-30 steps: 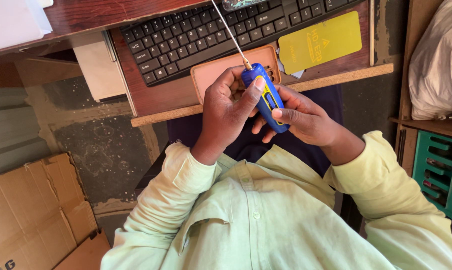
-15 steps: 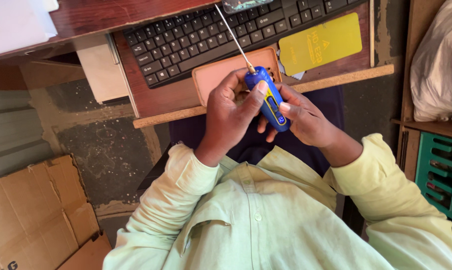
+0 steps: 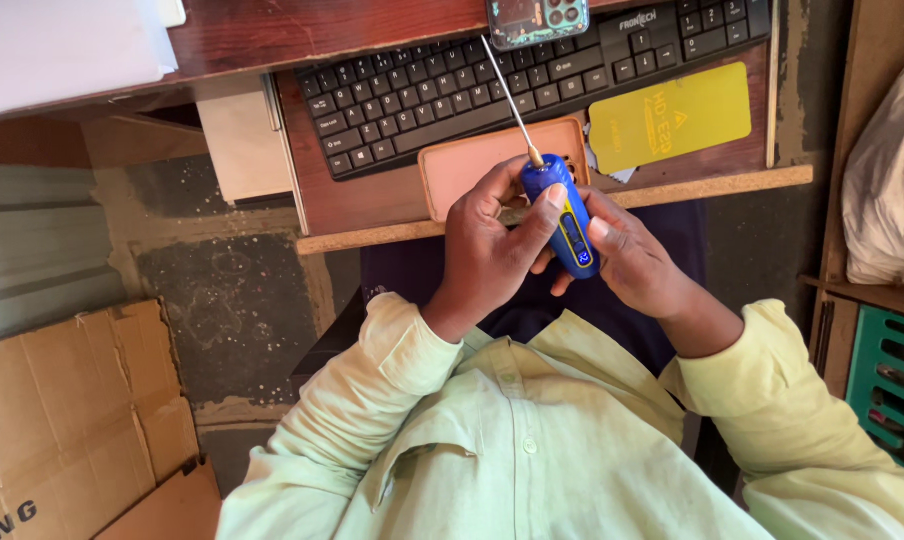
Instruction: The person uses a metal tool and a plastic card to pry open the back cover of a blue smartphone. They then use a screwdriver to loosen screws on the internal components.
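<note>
Both the left hand and right hand close around the blue screwdriver held between them, its long thin shaft slanting up and away past the fingertips toward the phone lying beyond the black keyboard.

Blue screwdriver gripped in left hand and right hand, shaft angled toward phone at tray's far edge. Black keyboard, peach case, yellow sheet along tray near edge.
</note>
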